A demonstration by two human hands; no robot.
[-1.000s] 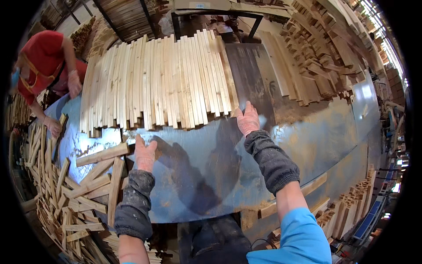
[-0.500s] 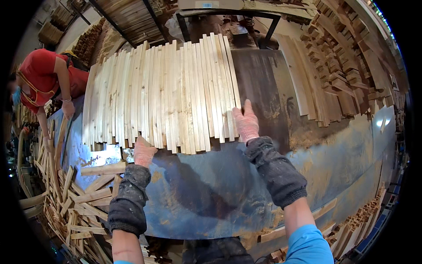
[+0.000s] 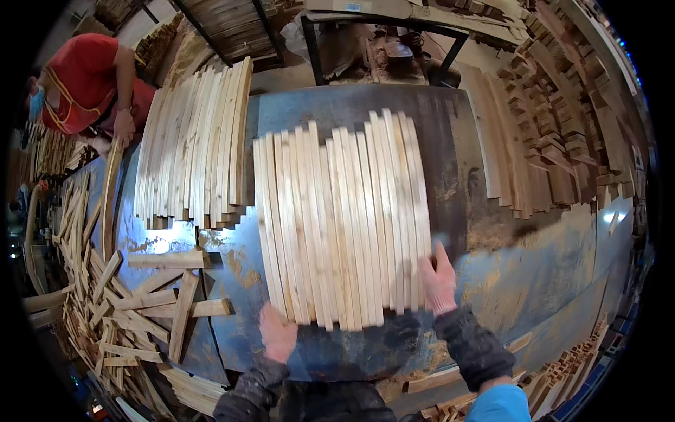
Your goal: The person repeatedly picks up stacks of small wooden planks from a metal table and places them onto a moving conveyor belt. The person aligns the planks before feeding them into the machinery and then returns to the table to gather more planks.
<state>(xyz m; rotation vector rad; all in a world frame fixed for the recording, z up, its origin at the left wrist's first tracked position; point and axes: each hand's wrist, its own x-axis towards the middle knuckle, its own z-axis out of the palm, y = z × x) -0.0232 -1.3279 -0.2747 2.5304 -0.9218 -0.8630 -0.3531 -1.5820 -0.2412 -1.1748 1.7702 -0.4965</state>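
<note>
A row of pale wooden strips (image 3: 344,225) lies side by side on the blue-grey metal table, their ends uneven. My left hand (image 3: 278,333), in a pinkish work glove, presses at the near left corner of this row; its fingertips are partly hidden by the strips. At the near right edge my right hand (image 3: 439,281), gloved alike, bears against the outermost strip with its thumb up. Between them the two hands grip the row from its sides. A second row of strips (image 3: 193,148) lies apart to the left.
At the left a co-worker in red (image 3: 88,84) handles a long board (image 3: 110,190). Offcuts (image 3: 151,302) lie heaped at the table's left. Darker boards (image 3: 496,144) and stacked wood blocks (image 3: 555,133) stand at the right. Beyond the far edge is a dark metal frame (image 3: 309,49).
The single wide row has split. My hands have drawn the right-hand part toward me and to the right, leaving a gap beside the left part. The co-worker's hands have come together on a board.
</note>
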